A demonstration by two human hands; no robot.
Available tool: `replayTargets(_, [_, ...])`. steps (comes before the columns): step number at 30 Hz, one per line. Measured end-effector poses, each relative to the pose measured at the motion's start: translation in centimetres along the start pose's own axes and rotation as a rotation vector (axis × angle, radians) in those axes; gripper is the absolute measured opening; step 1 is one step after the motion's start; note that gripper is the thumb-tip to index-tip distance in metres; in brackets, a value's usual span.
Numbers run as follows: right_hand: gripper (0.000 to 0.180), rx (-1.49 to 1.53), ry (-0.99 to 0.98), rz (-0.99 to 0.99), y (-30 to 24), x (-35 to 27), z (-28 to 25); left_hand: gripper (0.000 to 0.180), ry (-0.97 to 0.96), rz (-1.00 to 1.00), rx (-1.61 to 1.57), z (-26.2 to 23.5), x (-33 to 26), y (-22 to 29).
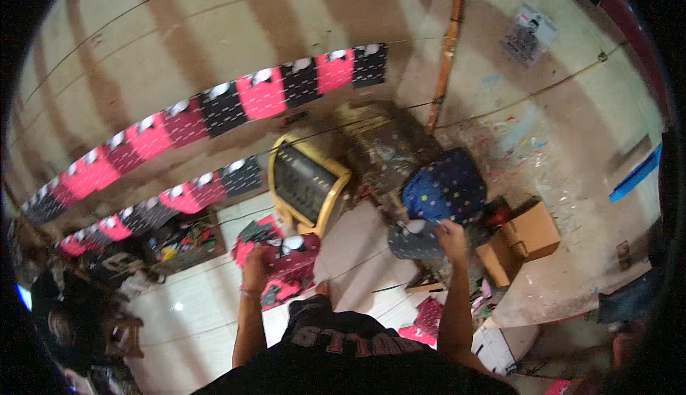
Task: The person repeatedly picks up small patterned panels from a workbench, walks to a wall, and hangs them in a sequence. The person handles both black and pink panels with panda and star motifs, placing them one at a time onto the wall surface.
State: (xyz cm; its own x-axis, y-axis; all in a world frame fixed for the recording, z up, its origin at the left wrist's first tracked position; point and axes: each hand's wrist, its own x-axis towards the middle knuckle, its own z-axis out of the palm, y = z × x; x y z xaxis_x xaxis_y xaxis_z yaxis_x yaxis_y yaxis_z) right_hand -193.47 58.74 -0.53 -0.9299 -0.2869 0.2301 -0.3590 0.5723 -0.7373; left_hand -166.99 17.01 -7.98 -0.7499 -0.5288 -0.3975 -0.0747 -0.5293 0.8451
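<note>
My left hand (255, 270) is closed on a maroon cloth piece (304, 253) with a black and white print. Below it, a pile of pink, maroon and dark pieces (284, 289) lies on the white tiles. On the right, my right hand (451, 238) is raised, with thumb and fingers pinched at the edge of a dark grey cloth piece (409, 246) with a pale round print. That piece hangs in front of a blue patterned bundle (443, 188).
Similar pieces (261, 93) hang in two rows on lines along the wall. Ahead stands a yellow-framed chair (334, 198) with a dark back. An open cardboard box (532, 234) sits at right, near an upright pole (446, 52). A stool (125, 334) is at far left.
</note>
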Motion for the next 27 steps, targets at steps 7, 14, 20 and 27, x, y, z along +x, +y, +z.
replayTargets(7, [0.014,0.027,-0.220,-0.061,-6.1,28.9,-1.7,0.012,0.127,0.127,-0.366,6.6,10.9,2.5])
replayTargets(14, [0.019,0.762,-0.255,-0.174,-7.5,58.2,-4.3,0.020,0.494,0.215,-0.413,13.4,13.0,4.4])
replayTargets(20, [0.014,0.721,-0.254,-0.160,-1.9,72.3,2.6,0.023,0.714,0.360,-0.270,17.4,13.8,2.2])
replayTargets(27, [0.012,0.847,-0.365,0.056,3.3,76.8,7.9,0.016,0.836,0.347,0.913,23.5,14.0,3.6])
